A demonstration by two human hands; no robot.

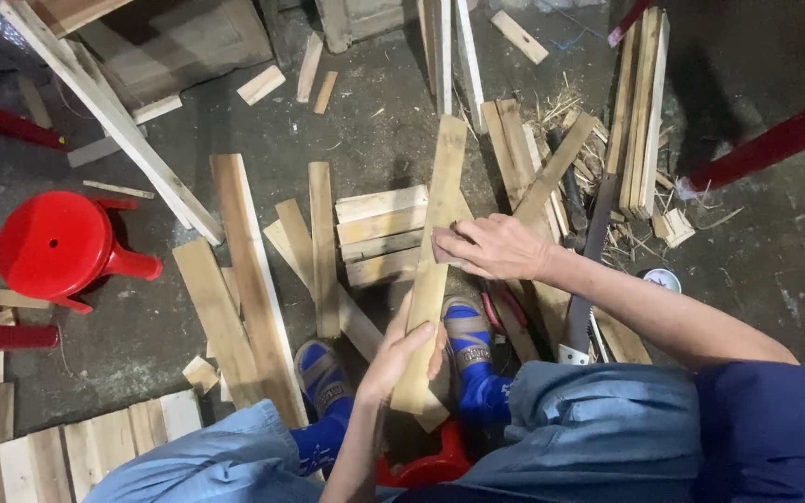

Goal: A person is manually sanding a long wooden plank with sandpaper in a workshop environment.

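Observation:
A long pale wooden slat [436,233] stands tilted away from me between my knees. My left hand [402,352] grips its near end. My right hand [496,247] presses a small brownish sanding block [443,248] against the slat's middle, fingers curled over it. My feet in blue socks and sandals [323,377] rest on the dark floor below the slat.
Loose planks and offcuts [252,270] lie scattered on the concrete floor. A red plastic stool [56,244] stands at the left. A hand saw [581,307] lies right of my feet. A bundle of slats [640,107] leans at the upper right. Stacked boards [95,442] sit bottom left.

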